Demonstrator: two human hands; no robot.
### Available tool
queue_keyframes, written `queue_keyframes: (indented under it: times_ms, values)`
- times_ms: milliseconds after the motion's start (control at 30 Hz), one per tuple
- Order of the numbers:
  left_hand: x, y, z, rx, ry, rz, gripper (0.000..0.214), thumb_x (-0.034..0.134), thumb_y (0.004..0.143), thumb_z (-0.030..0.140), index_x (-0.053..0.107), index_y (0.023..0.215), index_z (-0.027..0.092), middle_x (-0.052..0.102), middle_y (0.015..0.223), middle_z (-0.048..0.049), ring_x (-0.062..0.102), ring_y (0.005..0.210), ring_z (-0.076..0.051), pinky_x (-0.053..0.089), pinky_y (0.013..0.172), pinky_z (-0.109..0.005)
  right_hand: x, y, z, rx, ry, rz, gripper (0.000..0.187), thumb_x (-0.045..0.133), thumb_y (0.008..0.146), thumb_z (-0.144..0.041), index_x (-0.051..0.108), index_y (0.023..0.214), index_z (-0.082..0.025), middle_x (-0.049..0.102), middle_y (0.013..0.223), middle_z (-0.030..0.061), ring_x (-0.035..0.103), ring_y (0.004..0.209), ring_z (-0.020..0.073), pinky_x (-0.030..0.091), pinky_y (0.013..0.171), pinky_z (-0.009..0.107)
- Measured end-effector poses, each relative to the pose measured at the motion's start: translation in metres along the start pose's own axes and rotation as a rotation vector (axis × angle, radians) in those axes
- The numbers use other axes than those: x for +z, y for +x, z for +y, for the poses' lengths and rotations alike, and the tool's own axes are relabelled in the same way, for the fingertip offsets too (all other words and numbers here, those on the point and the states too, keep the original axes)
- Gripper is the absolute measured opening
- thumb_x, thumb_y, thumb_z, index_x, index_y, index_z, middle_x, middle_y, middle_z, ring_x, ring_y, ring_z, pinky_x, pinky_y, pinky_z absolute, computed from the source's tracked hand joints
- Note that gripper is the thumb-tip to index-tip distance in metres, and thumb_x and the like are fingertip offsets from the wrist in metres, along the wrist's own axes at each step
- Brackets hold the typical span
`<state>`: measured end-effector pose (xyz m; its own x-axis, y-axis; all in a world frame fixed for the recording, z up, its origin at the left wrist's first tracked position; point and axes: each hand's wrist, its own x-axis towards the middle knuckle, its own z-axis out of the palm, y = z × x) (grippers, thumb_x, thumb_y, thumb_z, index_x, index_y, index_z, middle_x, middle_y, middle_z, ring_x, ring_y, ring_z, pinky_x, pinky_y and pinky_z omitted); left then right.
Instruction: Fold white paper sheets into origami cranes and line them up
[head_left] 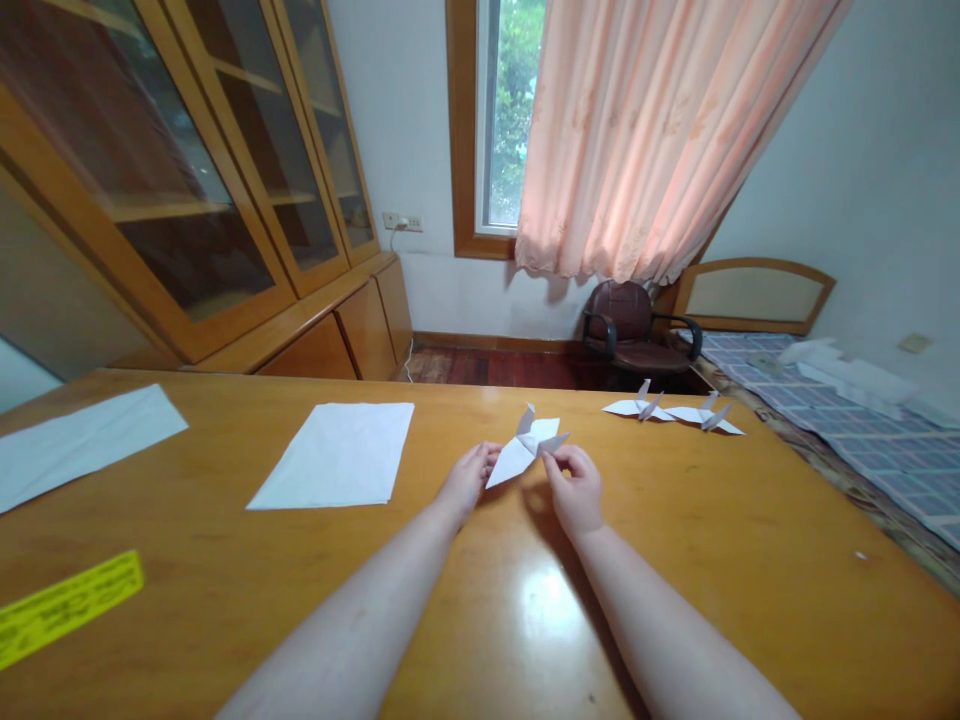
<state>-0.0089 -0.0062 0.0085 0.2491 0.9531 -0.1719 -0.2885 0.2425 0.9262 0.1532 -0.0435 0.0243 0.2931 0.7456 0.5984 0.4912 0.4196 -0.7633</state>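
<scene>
Left hand [466,482]: fingers closed on paper crane [523,450]
Right hand [574,490]: fingers closed on same crane
Beyond crane: 2 more paper cranes [637,407] on worktop [675,520]

From my remote station I log the following: my left hand [466,480] and right hand [576,490] both hold a white origami crane [521,450] between their fingers, over the wooden desk [697,570]. Two paper cranes [671,410] sit beyond it, near the far edge. A white paper sheet [337,456] lies left of the hands, with a second white sheet [82,445] farther left.
</scene>
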Motion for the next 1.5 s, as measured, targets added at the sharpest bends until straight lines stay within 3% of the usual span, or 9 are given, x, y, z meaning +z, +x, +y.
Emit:
queue_keyframes:
  times_ms: [200,333,467,600,933,1233,1333,1433,1500]
  values:
    - [-0.007,0.003,-0.002,-0.019,0.009,0.037,0.048,0.054,0.073,0.056,0.060,0.092,0.012,0.064,0.075,-0.0062,0.053,0.053,-0.009,0.035,0.048,-0.021,-0.040,0.043,0.010,0.129,-0.059,0.251,0.030,0.056,0.078,-0.043,0.058,0.067,-0.016,0.056,0.066,0.0017,0.051,0.063,0.0143,0.042,0.061,0.027]
    - [-0.008,0.002,-0.003,-0.003,0.006,0.039,0.047,0.055,0.073,0.055,0.060,0.092,0.012,0.061,0.075,-0.0051,0.053,0.053,-0.009,0.036,0.048,-0.021,-0.119,0.067,0.064,0.094,-0.358,0.413,0.033,0.055,0.076,-0.047,0.061,0.072,-0.014,0.057,0.066,0.0034,0.050,0.062,0.0153,0.041,0.061,0.028]
    - [-0.007,0.001,-0.002,0.010,0.018,0.037,0.045,0.055,0.073,0.053,0.060,0.091,0.013,0.060,0.075,-0.0039,0.053,0.054,-0.009,0.036,0.048,-0.021,-0.206,0.058,0.129,0.065,-0.726,0.461,0.032,0.052,0.073,-0.045,0.062,0.065,-0.015,0.058,0.068,0.0064,0.051,0.067,0.0183,0.040,0.064,0.030]
    - [-0.006,-0.001,-0.001,0.017,0.036,0.043,0.044,0.056,0.072,0.053,0.060,0.091,0.013,0.060,0.074,-0.0039,0.052,0.053,-0.009,0.036,0.048,-0.021,-0.246,0.051,0.165,0.221,-0.871,0.588,0.032,0.050,0.073,-0.040,0.066,0.069,-0.013,0.061,0.069,0.0096,0.052,0.068,0.0209,0.039,0.063,0.031]
    - [-0.006,-0.002,0.000,0.009,0.054,0.038,0.041,0.057,0.072,0.048,0.059,0.091,0.013,0.059,0.076,-0.0028,0.053,0.055,-0.009,0.036,0.048,-0.021,-0.251,0.073,0.172,0.651,-0.891,0.403,0.030,0.057,0.070,-0.035,0.073,0.080,-0.012,0.067,0.086,0.0175,0.054,0.068,0.0251,0.034,0.056,0.033]
    - [-0.009,0.003,-0.005,0.039,0.118,0.002,0.037,0.059,0.070,0.045,0.060,0.088,0.013,0.058,0.072,-0.0022,0.051,0.054,-0.009,0.036,0.048,-0.021,-0.250,0.067,0.165,0.805,-0.719,0.599,0.036,0.068,0.059,-0.035,0.073,0.087,-0.013,0.069,0.078,0.0169,0.055,0.057,0.0263,0.037,0.052,0.036]
    - [-0.008,0.002,-0.009,0.068,0.195,-0.013,0.032,0.058,0.072,0.041,0.060,0.088,0.013,0.059,0.073,-0.0028,0.052,0.056,-0.010,0.037,0.049,-0.021,-0.235,0.059,0.151,0.891,-0.745,0.665,0.036,0.060,0.066,-0.039,0.072,0.088,-0.013,0.068,0.081,0.0192,0.056,0.060,0.0285,0.036,0.053,0.037]
    - [-0.004,-0.003,-0.007,0.123,0.387,0.019,0.027,0.053,0.076,0.038,0.061,0.089,0.016,0.061,0.076,-0.0048,0.054,0.058,-0.013,0.040,0.052,-0.024,-0.202,0.045,0.130,0.849,-0.693,0.440,0.034,0.055,0.069,-0.043,0.071,0.080,-0.015,0.068,0.077,0.0165,0.056,0.059,0.0267,0.036,0.054,0.036]
    - [-0.006,-0.006,0.002,0.267,0.640,0.054,0.022,0.055,0.075,0.035,0.064,0.086,0.018,0.065,0.082,-0.0074,0.058,0.071,-0.017,0.044,0.067,-0.029,-0.173,0.034,0.115,0.767,-0.600,0.245,0.035,0.053,0.069,-0.047,0.069,0.073,-0.017,0.067,0.072,0.0130,0.057,0.062,0.0256,0.036,0.055,0.033]
